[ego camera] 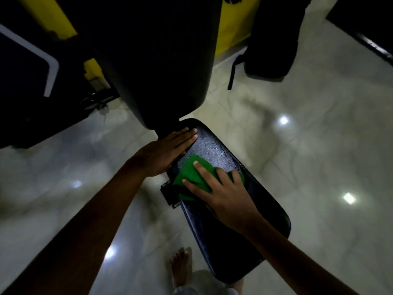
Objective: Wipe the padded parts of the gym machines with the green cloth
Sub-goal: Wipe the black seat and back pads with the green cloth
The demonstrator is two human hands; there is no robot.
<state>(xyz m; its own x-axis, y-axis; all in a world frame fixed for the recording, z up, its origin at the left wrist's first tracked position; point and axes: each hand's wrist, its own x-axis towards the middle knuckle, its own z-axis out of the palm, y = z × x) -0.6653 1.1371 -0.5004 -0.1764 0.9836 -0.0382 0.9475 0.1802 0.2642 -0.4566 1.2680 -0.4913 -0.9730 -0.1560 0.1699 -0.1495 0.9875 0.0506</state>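
Observation:
A black padded seat (214,152) of a gym bench lies below me, its textured surface catching the light at the far end. The green cloth (192,177) is spread on the seat's middle-left part. My right hand (223,192) presses flat on the cloth with fingers spread. My left hand (168,150) lies flat, fingers together, on the seat's far left edge, just under the bench's black padded backrest (157,60), which rises above the seat.
Glossy light floor tiles (319,145) surround the bench. A black bag (272,39) stands at the upper right beside a yellow panel (234,22). Dark machine parts with a white bar (51,67) fill the upper left. My bare foot (180,267) stands beside the seat.

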